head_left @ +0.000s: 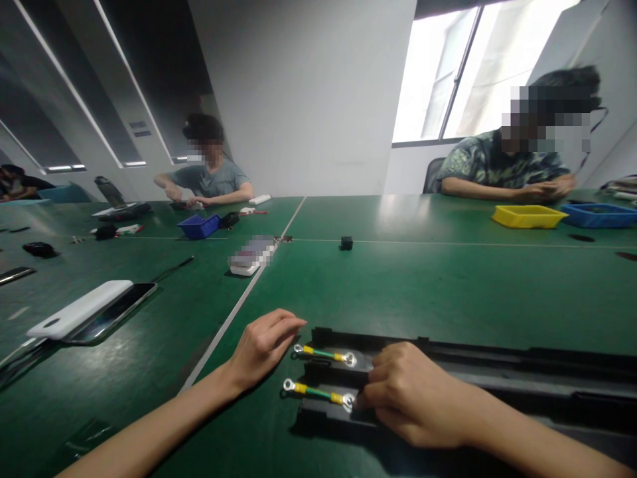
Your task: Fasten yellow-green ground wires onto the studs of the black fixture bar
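My left hand hovers at the left end of the black channelled rails, fingers bent and held together with nothing visible in them. Two short green-and-yellow ground wires with ring terminals stick out from that end. The nearer ground wire has its inner ring on the rail, beside my right fingertips. My right hand is closed over the nearer rail, its fingertips pressed down next to that ring. Whatever lies under those fingers is hidden.
A small black block lies ahead on the green table. To the left are a white power bank, a phone and cables. Blue and yellow bins stand farther off. Two people sit working across the table.
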Motion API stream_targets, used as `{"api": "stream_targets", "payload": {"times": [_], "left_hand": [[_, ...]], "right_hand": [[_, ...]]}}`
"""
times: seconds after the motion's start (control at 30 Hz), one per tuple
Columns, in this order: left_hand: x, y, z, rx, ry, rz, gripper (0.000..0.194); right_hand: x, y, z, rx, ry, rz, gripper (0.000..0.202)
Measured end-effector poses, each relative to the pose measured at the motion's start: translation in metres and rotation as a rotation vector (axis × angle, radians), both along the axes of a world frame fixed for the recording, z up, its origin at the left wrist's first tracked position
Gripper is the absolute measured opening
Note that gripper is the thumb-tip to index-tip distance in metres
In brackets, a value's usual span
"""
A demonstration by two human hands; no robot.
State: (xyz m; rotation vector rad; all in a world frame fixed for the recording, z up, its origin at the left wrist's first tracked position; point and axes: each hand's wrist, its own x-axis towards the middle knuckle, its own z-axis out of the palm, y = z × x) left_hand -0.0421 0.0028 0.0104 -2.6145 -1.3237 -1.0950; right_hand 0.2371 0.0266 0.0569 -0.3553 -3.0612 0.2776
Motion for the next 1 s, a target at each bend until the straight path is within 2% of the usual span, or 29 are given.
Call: {"api": "stream_targets", "payload": {"times": [0.33, 0.73, 1.0], "left_hand": [[-0.001, 0.0001, -0.0017, 0.007, 0.023, 0.003, 0.022], [0.0032, -0.0031, 0.0024, -0.017, -0.068, 0.009, 0.005], [0.0074, -0.0056, 0.0024, -0.051, -0.105, 0.029, 0.01]], "right_hand": [[0.0004, -0.0004, -0.0004, 0.0, 0.005, -0.001, 0.021], [-0.0001, -0.0016, 0.0022, -0.012, 0.001, -0.004, 0.023], [-0.0014, -0.0019, 0.0037, -0.01, 0.004, 0.0, 0.026]]}}
